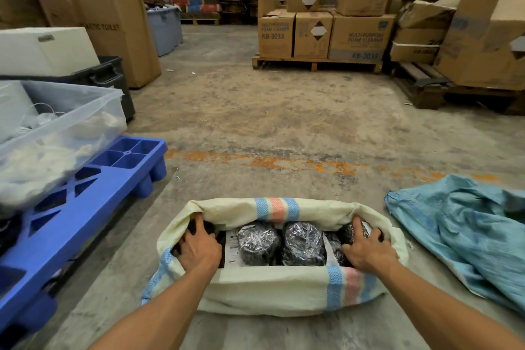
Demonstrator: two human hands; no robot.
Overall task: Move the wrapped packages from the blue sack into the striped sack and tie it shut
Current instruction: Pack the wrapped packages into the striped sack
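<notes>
"MULTI-PURPOSE FOAM CLEANER KB-3033" on palletised cartons point(360, 40); "TOILET" on tall carton point(113, 27).

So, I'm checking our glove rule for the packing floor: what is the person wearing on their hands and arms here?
Nothing shows on either one. The left hand and right hand are bare, with no gloves, rings or tape visible. Both forearms are uncovered as far as the bottom edge of the picture, with no sleeve, watch or wristband in sight. Anything worn higher up is out of view.

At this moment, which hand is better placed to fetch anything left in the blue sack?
Right. The blue sack lies beside the right hand; the left hand is across the striped sack.
</notes>
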